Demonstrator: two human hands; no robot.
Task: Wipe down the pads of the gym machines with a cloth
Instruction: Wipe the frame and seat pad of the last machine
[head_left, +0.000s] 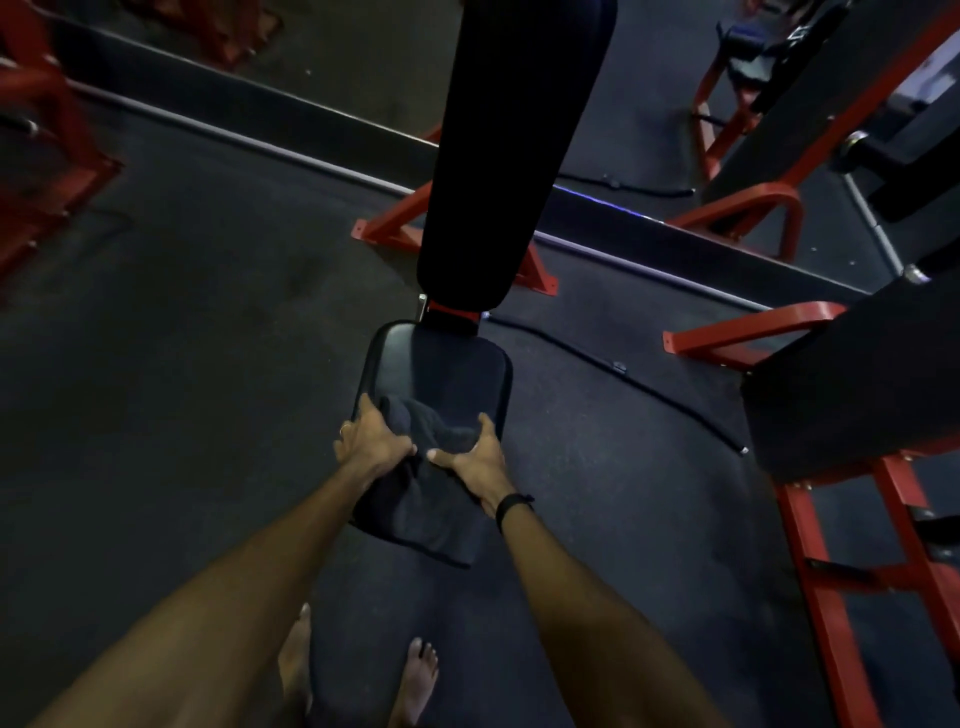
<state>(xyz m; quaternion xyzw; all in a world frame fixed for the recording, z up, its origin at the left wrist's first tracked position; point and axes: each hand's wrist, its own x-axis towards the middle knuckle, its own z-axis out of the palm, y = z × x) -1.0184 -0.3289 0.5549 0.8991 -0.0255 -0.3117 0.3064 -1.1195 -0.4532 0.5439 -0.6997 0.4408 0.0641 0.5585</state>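
A black seat pad (441, 366) of a red-framed bench lies in the middle of the head view, with the long black back pad (511, 156) rising behind it. A dark cloth (426, 499) is spread over the seat's near half and hangs over its front edge. My left hand (371, 441) presses on the cloth's left side, fingers curled into its folds. My right hand (475, 462) holds the cloth's right side, with a black band on the wrist. Both hands rest on the seat.
Red machine frames (852, 587) with black pads (852, 400) stand close on the right, more red frames (36, 156) at the far left. A black cable (618, 371) runs across the dark rubber floor on the right. My bare feet (415, 680) are below the seat.
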